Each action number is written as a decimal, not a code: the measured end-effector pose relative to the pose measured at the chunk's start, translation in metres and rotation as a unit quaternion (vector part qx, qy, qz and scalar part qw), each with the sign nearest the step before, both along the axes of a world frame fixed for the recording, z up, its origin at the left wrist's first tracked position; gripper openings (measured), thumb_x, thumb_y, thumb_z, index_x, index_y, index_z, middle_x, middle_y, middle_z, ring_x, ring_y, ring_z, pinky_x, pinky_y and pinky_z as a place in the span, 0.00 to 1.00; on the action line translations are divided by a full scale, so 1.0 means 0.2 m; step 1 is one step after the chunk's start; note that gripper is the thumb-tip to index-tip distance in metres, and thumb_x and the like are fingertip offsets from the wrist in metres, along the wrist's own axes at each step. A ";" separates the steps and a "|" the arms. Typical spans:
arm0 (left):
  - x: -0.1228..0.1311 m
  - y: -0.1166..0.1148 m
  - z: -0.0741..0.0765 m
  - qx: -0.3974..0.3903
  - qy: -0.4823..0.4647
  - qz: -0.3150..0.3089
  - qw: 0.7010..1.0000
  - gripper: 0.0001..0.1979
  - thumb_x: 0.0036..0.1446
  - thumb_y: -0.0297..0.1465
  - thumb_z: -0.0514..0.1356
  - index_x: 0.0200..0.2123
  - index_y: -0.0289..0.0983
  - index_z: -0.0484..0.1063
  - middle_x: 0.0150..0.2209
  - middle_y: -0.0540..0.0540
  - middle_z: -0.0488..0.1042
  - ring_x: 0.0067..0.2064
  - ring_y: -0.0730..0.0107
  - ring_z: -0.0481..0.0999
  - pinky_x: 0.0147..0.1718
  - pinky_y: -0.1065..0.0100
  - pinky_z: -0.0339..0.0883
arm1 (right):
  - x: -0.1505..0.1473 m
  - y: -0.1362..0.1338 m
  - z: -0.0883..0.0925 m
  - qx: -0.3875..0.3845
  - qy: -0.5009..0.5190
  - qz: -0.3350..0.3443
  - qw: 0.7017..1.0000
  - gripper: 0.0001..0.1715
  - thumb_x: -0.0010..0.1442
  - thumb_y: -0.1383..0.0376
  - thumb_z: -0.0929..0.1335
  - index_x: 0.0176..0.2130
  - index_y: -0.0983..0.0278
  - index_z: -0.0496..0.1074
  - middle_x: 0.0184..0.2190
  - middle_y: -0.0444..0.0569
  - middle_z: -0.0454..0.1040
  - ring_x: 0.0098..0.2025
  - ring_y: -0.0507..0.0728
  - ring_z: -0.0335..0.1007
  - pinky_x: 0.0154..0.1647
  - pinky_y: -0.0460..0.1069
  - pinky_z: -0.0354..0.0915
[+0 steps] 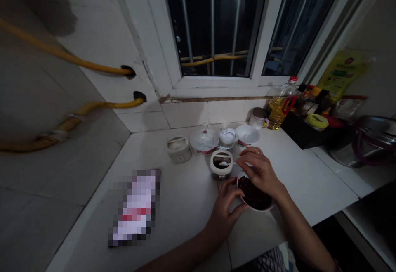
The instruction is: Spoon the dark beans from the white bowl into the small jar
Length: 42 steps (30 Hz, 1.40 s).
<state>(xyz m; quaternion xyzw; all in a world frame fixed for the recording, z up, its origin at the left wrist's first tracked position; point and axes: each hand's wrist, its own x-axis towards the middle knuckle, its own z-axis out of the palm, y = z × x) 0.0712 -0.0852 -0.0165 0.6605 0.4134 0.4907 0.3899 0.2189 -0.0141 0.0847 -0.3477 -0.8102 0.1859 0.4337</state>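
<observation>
My left hand point(227, 202) grips the near-left side of a white bowl point(240, 177), thumb and fingers curved round its rim. Dark red, grainy stuff point(255, 193) fills much of that bowl. Above its far edge, my right hand point(258, 169) is closed in a pinch on the handle of a small white spoon point(224, 164). The spoon's head is at the opening of a seasoning jar point(222, 172) with a pale rim and dark contents. I cannot tell whether the spoon carries anything.
Behind the jar stand a floral-edged bowl point(204, 141), a white bowl point(247, 134) and a lidded container point(178, 149). An oil bottle point(278, 109), a black condiment box point(298, 129) and a metal pot point(371, 142) line the right. A blurred-out flat object point(136, 208) lies left.
</observation>
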 end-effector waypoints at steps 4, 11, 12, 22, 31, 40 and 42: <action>0.00 0.00 0.00 -0.003 0.004 0.002 1.000 0.05 0.56 0.33 0.62 0.37 0.40 0.74 0.54 0.39 0.66 0.58 0.53 0.66 0.56 0.53 0.62 | 0.07 0.00 0.01 -0.011 0.039 -0.028 0.999 0.07 0.60 0.64 0.67 0.33 0.59 0.75 0.34 0.50 0.76 0.43 0.60 0.70 0.47 0.56 0.65; 0.00 0.00 0.01 -0.006 -0.002 0.002 1.000 0.06 0.56 0.34 0.63 0.36 0.40 0.74 0.54 0.39 0.67 0.59 0.52 0.66 0.55 0.54 0.63 | 0.34 0.05 -0.01 -0.117 0.019 -0.078 0.990 0.08 0.55 0.61 0.70 0.27 0.61 0.74 0.26 0.46 0.74 0.34 0.58 0.70 0.48 0.57 0.64; 0.00 0.00 0.01 -0.008 0.001 0.002 1.000 0.06 0.56 0.34 0.63 0.36 0.40 0.74 0.54 0.39 0.67 0.59 0.52 0.66 0.55 0.53 0.63 | 0.35 0.05 -0.02 -0.115 -0.010 -0.084 0.990 0.07 0.55 0.62 0.69 0.26 0.61 0.74 0.26 0.47 0.75 0.36 0.59 0.70 0.50 0.58 0.62; -0.01 0.00 0.02 -0.014 0.018 -0.003 1.000 0.06 0.56 0.34 0.62 0.37 0.40 0.74 0.55 0.39 0.66 0.59 0.54 0.65 0.56 0.54 0.62 | 0.25 0.06 -0.05 -0.243 -0.024 -0.069 0.967 0.05 0.47 0.66 0.68 0.23 0.60 0.76 0.22 0.45 0.75 0.37 0.60 0.70 0.49 0.56 0.61; -0.01 0.00 0.02 -0.001 0.005 0.000 1.000 0.05 0.56 0.32 0.63 0.36 0.40 0.74 0.53 0.39 0.67 0.58 0.53 0.67 0.55 0.54 0.63 | 0.32 0.09 -0.02 -0.369 0.129 -0.093 0.916 0.05 0.41 0.64 0.69 0.23 0.63 0.75 0.15 0.41 0.70 0.23 0.53 0.65 0.33 0.49 0.61; -0.01 0.00 0.01 -0.005 0.006 -0.008 1.000 0.05 0.55 0.31 0.63 0.37 0.40 0.73 0.54 0.39 0.66 0.59 0.53 0.66 0.56 0.55 0.62 | 0.31 0.10 -0.03 -0.380 0.178 -0.097 0.903 0.04 0.39 0.66 0.70 0.21 0.64 0.76 0.14 0.40 0.70 0.22 0.52 0.63 0.36 0.50 0.60; -0.01 0.00 0.00 -0.005 0.011 -0.006 1.000 0.05 0.55 0.31 0.63 0.37 0.40 0.73 0.55 0.39 0.65 0.59 0.53 0.65 0.56 0.55 0.62 | 0.29 0.11 -0.03 -0.372 0.204 -0.100 0.900 0.04 0.39 0.66 0.70 0.21 0.64 0.76 0.14 0.41 0.69 0.22 0.52 0.63 0.36 0.50 0.60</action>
